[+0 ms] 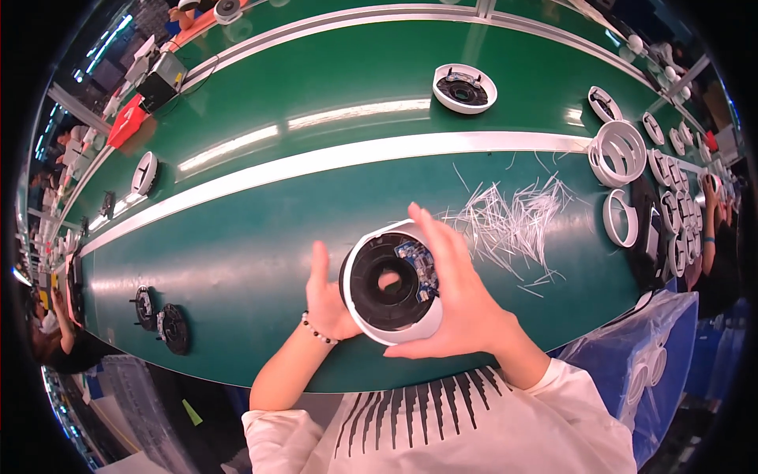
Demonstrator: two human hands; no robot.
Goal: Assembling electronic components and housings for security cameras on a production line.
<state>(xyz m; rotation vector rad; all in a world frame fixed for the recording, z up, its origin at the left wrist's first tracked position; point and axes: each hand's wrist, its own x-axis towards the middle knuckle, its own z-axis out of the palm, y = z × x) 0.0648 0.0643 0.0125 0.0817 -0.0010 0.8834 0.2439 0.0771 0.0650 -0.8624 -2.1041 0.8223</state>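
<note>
Between my hands, above the near side of the green table, is a white round housing (420, 327) with a black disc (373, 303) inside it. The disc has a hole in its middle, and a blue circuit board (418, 265) sits along its right side. My right hand (466, 308) grips the housing's right side, thumb below and fingers along the upper edge. My left hand (328, 304) is at its left side with the thumb raised. The other left fingers go behind the housing, and skin shows through the hole.
Thin white strips (513, 225) lie heaped to the right. Two black discs with boards (175, 328) rest at the left. White rings (620, 154) crowd the right end. Beyond the pale rail (355, 156), another housing (464, 88) sits on a green surface. Other people work at both sides.
</note>
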